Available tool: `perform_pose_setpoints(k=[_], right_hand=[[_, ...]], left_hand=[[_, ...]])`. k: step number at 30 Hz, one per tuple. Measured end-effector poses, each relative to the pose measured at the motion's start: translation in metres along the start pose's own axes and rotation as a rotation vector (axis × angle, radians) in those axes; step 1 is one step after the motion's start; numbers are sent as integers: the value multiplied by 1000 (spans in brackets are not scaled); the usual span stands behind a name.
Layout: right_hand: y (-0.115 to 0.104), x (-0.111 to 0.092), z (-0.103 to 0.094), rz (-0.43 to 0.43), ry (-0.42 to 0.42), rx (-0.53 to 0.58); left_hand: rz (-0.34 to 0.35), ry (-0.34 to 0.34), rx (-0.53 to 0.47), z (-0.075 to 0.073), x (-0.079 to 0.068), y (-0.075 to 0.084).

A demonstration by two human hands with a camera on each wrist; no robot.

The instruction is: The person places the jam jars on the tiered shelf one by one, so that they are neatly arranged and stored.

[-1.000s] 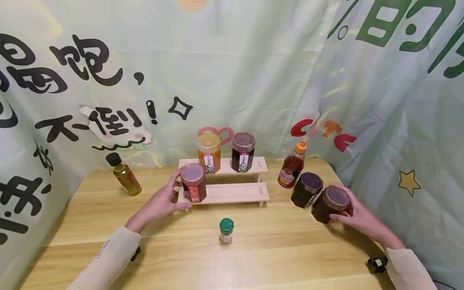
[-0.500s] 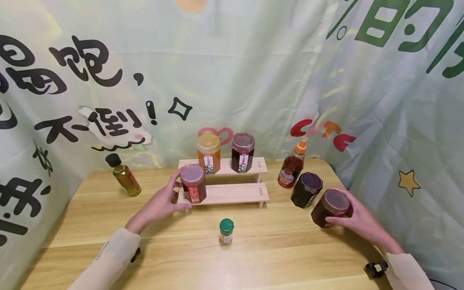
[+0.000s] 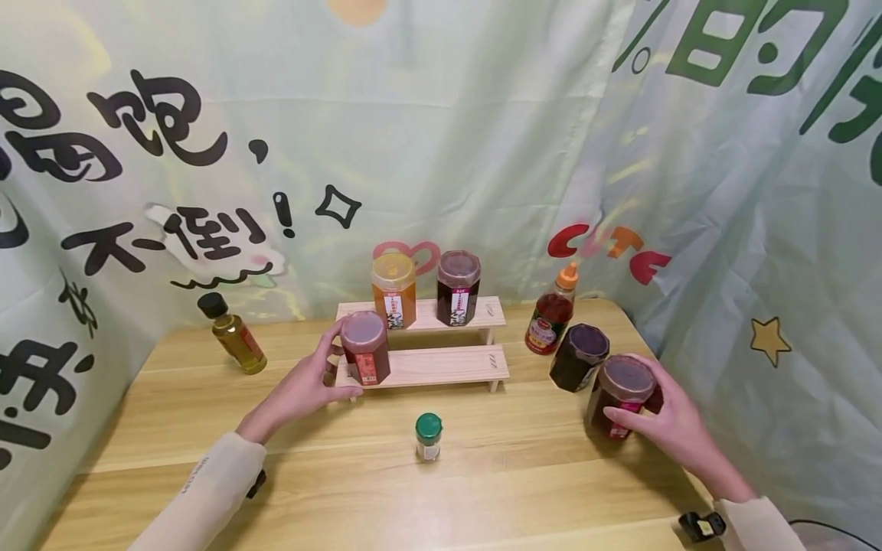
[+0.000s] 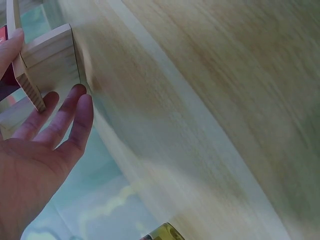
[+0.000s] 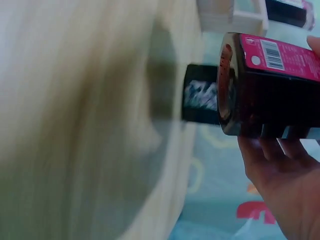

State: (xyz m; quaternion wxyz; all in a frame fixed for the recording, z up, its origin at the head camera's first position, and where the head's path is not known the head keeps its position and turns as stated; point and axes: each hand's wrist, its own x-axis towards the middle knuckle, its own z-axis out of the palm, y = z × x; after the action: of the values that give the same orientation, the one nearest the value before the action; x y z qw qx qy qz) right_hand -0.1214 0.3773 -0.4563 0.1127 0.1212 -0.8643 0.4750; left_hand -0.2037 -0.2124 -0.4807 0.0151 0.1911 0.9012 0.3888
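At the right side of the table (image 3: 510,490), my right hand (image 3: 671,422) grasps a dark jar (image 3: 622,386) with a magenta label, thumb across its near face; from the right wrist, its base shows clear of the wood. Just beyond, to the left: a second dark jar (image 3: 580,357), then an orange-capped bottle (image 3: 550,317). Left hand (image 3: 324,379) curls round the left side of a reddish jar (image 3: 364,350), which sits at the left end of a wooden rack (image 3: 448,366), lower step. Upper step: amber jar (image 3: 396,297) left, purple jar (image 3: 458,289) right, both upright. Near side, before the rack: green-lidded shaker (image 3: 429,438), standing. Far left: black-capped oil bottle (image 3: 237,340).
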Motion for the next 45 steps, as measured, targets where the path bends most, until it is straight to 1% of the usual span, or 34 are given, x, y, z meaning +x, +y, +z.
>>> perform_pose_setpoints(k=[9, 16, 23, 30, 35, 39, 45], right_hand=[[-39, -4, 11, 33, 87, -27], [-55, -1, 22, 27, 120, -51], [-68, 6, 34, 29, 117, -77], [-78, 17, 52, 7, 122, -54], [-82, 24, 69, -24, 107, -49], [-85, 31, 83, -57, 100, -15], [-91, 41, 104, -66, 86, 27]], left_hand=[[-10, 5, 1, 0, -1, 1], [-16, 0, 2, 0, -2, 3], [-11, 2, 7, 0, -2, 3], [-14, 5, -3, 0, -1, 3], [-10, 5, -6, 0, -1, 1], [-12, 9, -4, -1, -1, 1], [-14, 7, 1, 0, -1, 3]])
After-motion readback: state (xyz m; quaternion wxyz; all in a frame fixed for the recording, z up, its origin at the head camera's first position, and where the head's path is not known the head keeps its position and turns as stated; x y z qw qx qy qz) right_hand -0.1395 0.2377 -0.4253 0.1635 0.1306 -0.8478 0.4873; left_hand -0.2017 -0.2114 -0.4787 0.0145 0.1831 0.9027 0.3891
